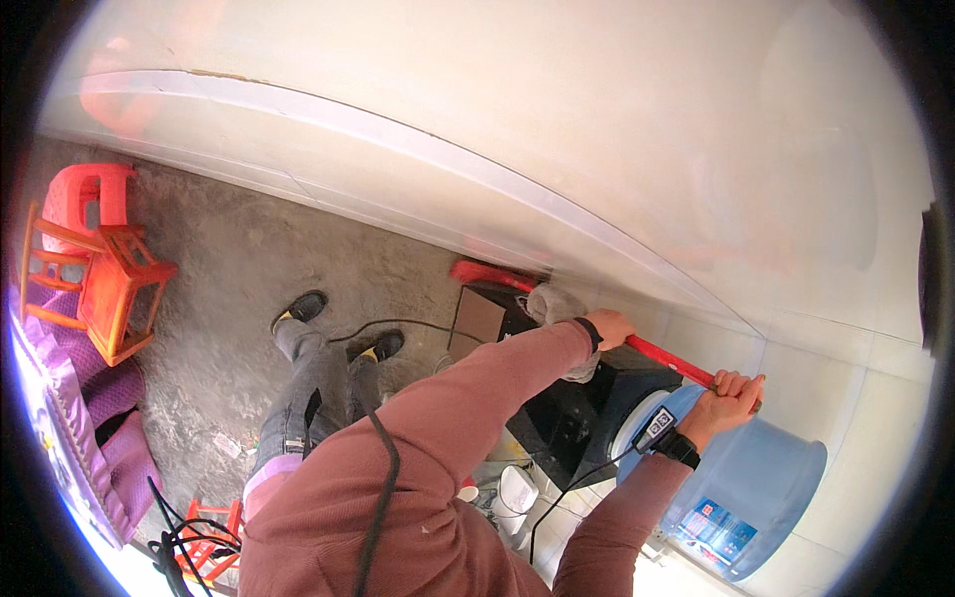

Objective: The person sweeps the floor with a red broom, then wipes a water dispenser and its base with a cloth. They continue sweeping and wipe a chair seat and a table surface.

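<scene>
My left hand (609, 329), with a black wristband, is closed around a long red handle (671, 360). My right hand (722, 407) grips the same handle near its end, beside a large blue water bottle (753, 477). This bottle stands on a black water dispenser (571, 422). Grey fluffy cloth (553, 304) lies along the handle's line beyond my left hand, partly covered by my forearm. Farther along that line is a red piece (492, 274); whether it joins the handle I cannot tell.
The pale wall (567, 134) rises close past the handle. An orange wooden chair (112, 291) and a red plastic stool (112, 186) stand on the concrete floor (216, 246). A dark cable (388, 322) runs by my feet. White containers (516, 489) sit near the dispenser.
</scene>
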